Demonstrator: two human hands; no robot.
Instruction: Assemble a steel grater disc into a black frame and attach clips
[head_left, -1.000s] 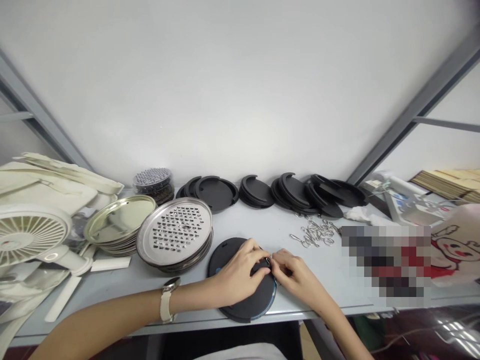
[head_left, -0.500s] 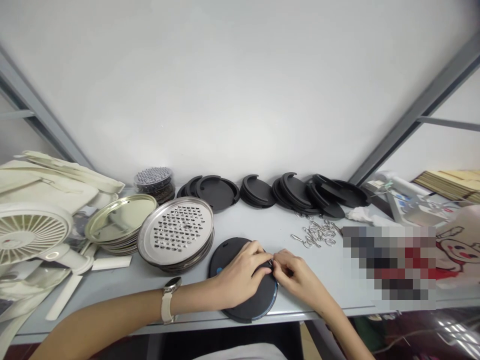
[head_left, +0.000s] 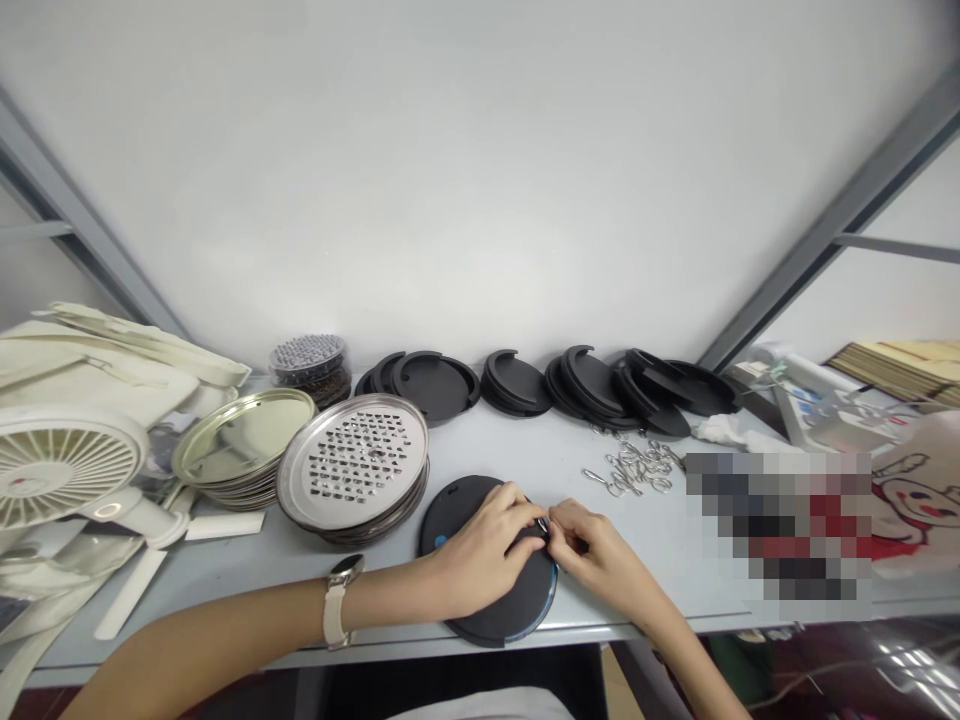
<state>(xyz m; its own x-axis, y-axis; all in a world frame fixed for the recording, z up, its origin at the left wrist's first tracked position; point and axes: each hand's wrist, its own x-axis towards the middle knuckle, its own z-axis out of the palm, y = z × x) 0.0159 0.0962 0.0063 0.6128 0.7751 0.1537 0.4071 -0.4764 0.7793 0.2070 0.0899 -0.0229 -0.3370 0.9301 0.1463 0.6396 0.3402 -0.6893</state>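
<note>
A flat black disc (head_left: 517, 600) with a blue spot and a bluish lower right rim lies at the table's front edge. My left hand (head_left: 491, 545) rests across it, thumb and index finger closing at its right edge. My right hand (head_left: 592, 545) meets those fingertips from the right, thumb and forefinger pinched. A small shiny metal clip (head_left: 542, 525) shows between the two hands; most of it is hidden by fingers. Beyond my right hand lies a pile of wire-like metal clips (head_left: 637, 468).
Silver grater plates (head_left: 360, 460) are stacked to the left, beside gold-coloured round plates (head_left: 247, 435). Black round holders (head_left: 435, 385) line the wall, near spiked discs (head_left: 307, 355). A white fan (head_left: 64, 465) stands far left; a printed bag (head_left: 919, 495) is at right.
Both hands stay at the disc's right edge with almost no movement. The shiny metal between the fingertips shows a little more now.
</note>
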